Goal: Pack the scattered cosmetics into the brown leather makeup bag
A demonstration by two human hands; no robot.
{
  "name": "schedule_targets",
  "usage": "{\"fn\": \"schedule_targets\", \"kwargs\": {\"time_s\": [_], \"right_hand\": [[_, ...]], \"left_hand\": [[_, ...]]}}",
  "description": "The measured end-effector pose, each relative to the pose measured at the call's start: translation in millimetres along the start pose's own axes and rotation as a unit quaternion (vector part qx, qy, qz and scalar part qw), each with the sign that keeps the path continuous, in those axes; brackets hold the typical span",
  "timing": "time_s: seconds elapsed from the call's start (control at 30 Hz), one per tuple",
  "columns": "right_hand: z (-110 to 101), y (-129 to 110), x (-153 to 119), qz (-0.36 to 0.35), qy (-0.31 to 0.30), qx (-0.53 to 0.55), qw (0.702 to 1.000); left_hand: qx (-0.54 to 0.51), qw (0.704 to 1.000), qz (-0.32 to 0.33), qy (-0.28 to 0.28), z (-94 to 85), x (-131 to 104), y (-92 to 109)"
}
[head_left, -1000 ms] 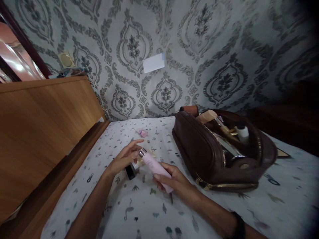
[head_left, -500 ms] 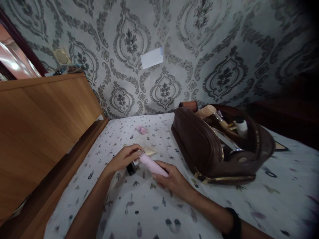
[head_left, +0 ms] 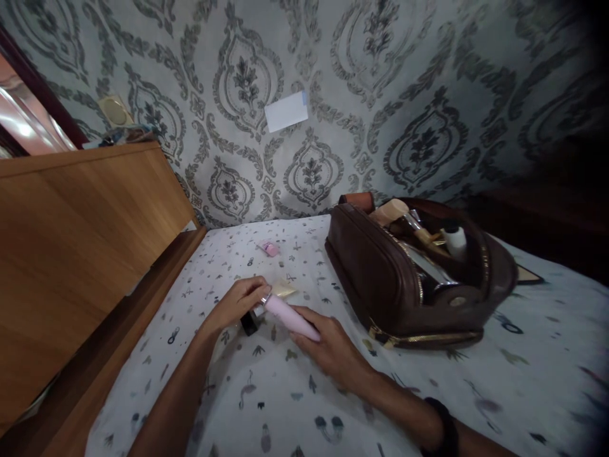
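Pink tube (head_left: 291, 317): smooth, matt-looking plastic, with a shiny silver metallic collar at one end. Small black item (head_left: 248, 324) beside it: glossy, material unclear. Bedsheet (head_left: 295, 406): matt woven cloth, printed with small motifs. Toiletry bag (head_left: 380, 279): brown leather-like skin, low sheen, with a bright gold-coloured metal zip along the opening. White bottle (head_left: 455, 240) inside the bag: smooth plastic, slightly glossy. Headboard (head_left: 80, 222): wood-grain surface, satin finish. Wallpaper (head_left: 380, 95): matt, damask pattern. White slip (head_left: 286, 111) on the wall: matt paper.
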State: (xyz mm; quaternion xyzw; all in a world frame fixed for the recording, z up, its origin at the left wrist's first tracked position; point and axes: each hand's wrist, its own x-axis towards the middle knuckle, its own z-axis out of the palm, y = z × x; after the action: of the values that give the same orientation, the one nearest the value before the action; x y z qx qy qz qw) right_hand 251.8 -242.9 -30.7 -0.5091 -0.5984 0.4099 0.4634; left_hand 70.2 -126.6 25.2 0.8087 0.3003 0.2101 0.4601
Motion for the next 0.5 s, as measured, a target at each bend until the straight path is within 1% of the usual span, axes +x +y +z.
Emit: {"fn": "schedule_targets", "kwargs": {"time_s": [0.07,0.13,0.2,0.27,0.33,0.4,0.43,0.5], "right_hand": [[-0.7,3.1,2.5,0.052,-0.039,0.074,0.995],[-1.2,6.2,4.9,0.084,-0.072,0.141,0.984],[-1.6,8.7,6.5,0.086,-0.079,0.174,0.978],[-1.8,9.8,7.0,0.079,-0.078,0.18,0.977],[-2.0,9.6,6.8,0.074,-0.079,0.174,0.979],[-1.8,8.7,6.2,0.069,-0.078,0.165,0.981],[-1.6,8.3,5.9,0.068,-0.077,0.163,0.981],[-1.4,8.2,5.8,0.072,-0.076,0.168,0.98]], "left_hand": [[-0.042,0.998,0.021,-0.033,-6.0,-1.7,1.6],[-0.083,0.994,0.038,-0.053,-11.7,-3.2,0.1],[-0.124,0.989,0.05,-0.063,-14.5,-3.8,-3.9],[-0.15,0.986,0.051,-0.055,-13.3,-3.1,-8.0],[-0.135,0.99,0.032,-0.025,-8.9,-1.3,-10.2],[-0.087,0.996,0.005,0.007,-3.9,0.6,-9.9],[-0.065,0.998,-0.009,0.012,-2.2,1.3,-9.0],[-0.048,0.999,-0.019,0.0,-1.8,1.3,-6.3]]}}
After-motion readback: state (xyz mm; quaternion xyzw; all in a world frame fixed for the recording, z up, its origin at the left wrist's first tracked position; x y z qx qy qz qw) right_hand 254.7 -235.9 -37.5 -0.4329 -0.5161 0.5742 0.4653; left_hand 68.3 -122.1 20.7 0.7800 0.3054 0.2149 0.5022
